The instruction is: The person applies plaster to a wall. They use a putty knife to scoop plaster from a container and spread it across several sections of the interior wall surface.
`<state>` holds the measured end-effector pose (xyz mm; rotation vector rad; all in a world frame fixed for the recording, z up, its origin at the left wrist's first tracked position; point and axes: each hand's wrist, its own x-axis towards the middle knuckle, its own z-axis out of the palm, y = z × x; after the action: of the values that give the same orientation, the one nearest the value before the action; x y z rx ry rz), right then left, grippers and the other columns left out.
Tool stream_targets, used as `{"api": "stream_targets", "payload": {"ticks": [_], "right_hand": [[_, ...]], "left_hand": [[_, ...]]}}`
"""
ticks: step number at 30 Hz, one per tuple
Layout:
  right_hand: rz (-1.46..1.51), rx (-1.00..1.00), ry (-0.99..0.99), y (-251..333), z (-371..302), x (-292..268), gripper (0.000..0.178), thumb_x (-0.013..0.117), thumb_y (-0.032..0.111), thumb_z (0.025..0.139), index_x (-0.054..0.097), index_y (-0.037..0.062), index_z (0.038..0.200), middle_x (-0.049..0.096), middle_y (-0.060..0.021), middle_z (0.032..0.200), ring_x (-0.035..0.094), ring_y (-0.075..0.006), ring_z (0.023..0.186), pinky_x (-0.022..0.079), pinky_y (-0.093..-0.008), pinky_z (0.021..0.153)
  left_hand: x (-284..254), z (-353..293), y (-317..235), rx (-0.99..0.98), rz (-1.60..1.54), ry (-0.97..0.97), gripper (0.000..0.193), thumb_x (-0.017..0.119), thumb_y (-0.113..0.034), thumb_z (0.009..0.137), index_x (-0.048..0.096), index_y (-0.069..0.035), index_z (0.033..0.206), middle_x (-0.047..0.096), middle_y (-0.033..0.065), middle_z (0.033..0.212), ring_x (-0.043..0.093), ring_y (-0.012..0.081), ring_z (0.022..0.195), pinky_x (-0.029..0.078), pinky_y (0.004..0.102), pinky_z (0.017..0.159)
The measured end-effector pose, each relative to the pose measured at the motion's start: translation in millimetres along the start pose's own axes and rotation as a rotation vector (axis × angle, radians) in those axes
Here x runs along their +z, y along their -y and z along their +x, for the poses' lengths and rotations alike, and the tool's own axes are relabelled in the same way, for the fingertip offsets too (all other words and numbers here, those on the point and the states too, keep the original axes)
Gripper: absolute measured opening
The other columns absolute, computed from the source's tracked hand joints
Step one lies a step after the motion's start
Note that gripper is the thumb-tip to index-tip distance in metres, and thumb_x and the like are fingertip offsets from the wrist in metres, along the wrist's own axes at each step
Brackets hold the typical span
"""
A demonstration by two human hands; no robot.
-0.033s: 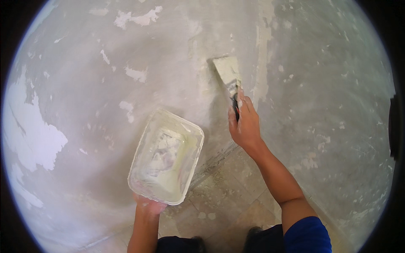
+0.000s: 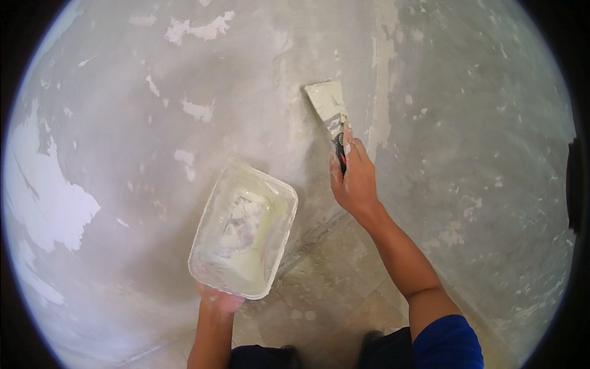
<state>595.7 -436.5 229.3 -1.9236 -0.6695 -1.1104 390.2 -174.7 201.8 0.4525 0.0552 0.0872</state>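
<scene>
My right hand (image 2: pixel 356 177) is closed round the black and red handle of a putty knife (image 2: pixel 326 101). Pale putty coats its broad blade, which is up at the grey wall (image 2: pixel 258 80) near the corner; whether the blade edge touches the wall, I cannot tell. From below, my left hand (image 2: pixel 220 299) holds up a white rectangular plastic tub (image 2: pixel 284 237), tilted with its opening toward me. Wet cream putty (image 2: pixel 246 261) lies in the tub's lower part, and smears cover its sides. Most of my left hand's fingers are hidden behind the tub. White smudges mark my right fingers.
An inside corner runs down right of the knife, meeting a second grey wall (image 2: pixel 479 154). Bare white patches (image 2: pixel 55 190) show at the left. Below lies a tiled floor (image 2: pixel 313 295) with pale spots, and my shoes stand on it. A dark object (image 2: pixel 573 184) is at the right edge.
My right hand and the putty knife have shifted slightly to the left along the wall. The tub in my left hand has barely moved.
</scene>
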Motion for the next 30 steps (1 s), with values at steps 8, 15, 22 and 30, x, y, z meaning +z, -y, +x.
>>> {"api": "stream_targets", "payload": {"ticks": [8, 15, 22, 30], "right_hand": [[0.026, 0.093, 0.024, -5.5, -6.7, 19.3, 0.058, 0.062, 0.007, 0.095, 0.041, -0.0104, 0.146, 0.059, -0.0204, 0.096, 0.063, -0.0371, 0.075, 0.052, -0.0432, 0.064], [0.053, 0.124, 0.345, 19.6, -63.5, -23.5, 0.053, 0.066, 0.005, 0.091, 0.050, -0.0092, 0.139, 0.064, -0.0268, 0.100, 0.062, -0.0409, 0.074, 0.053, -0.0422, 0.068], [0.716, 0.694, 0.480, 36.6, -11.3, -97.5, 0.035, 0.059, 0.018, 0.102, 0.060, -0.0035, 0.130, 0.072, -0.0087, 0.095, 0.058, -0.0083, 0.064, 0.046, -0.0257, 0.055], [1.012, 0.923, 0.928, 35.6, -38.6, -80.4, 0.029, 0.061, 0.031, 0.103, 0.067, 0.0022, 0.104, 0.067, -0.0080, 0.073, 0.057, -0.0095, 0.054, 0.043, -0.0244, 0.047]], "left_hand": [[12.9, -6.4, -0.2, 0.004, 0.065, -0.021, 0.065, 0.048, -0.053, 0.100, 0.051, -0.008, 0.146, 0.057, 0.0160, 0.144, 0.059, 0.0376, 0.125, 0.052, 0.0531, 0.103], [17.3, 0.1, -0.8, -0.073, -0.074, -0.036, 0.058, 0.042, -0.047, 0.104, 0.053, -0.007, 0.143, 0.059, 0.0160, 0.140, 0.060, 0.0386, 0.122, 0.051, 0.0550, 0.103], [32.1, 19.8, 20.0, -0.067, 0.174, -0.091, 0.054, 0.041, -0.044, 0.103, 0.056, -0.005, 0.137, 0.064, 0.0119, 0.132, 0.064, 0.0304, 0.118, 0.053, 0.0493, 0.102], [26.8, 30.9, 40.5, -0.122, 0.143, -0.131, 0.051, 0.042, -0.045, 0.101, 0.059, -0.008, 0.132, 0.066, 0.0089, 0.127, 0.065, 0.0272, 0.114, 0.054, 0.0459, 0.099]]}}
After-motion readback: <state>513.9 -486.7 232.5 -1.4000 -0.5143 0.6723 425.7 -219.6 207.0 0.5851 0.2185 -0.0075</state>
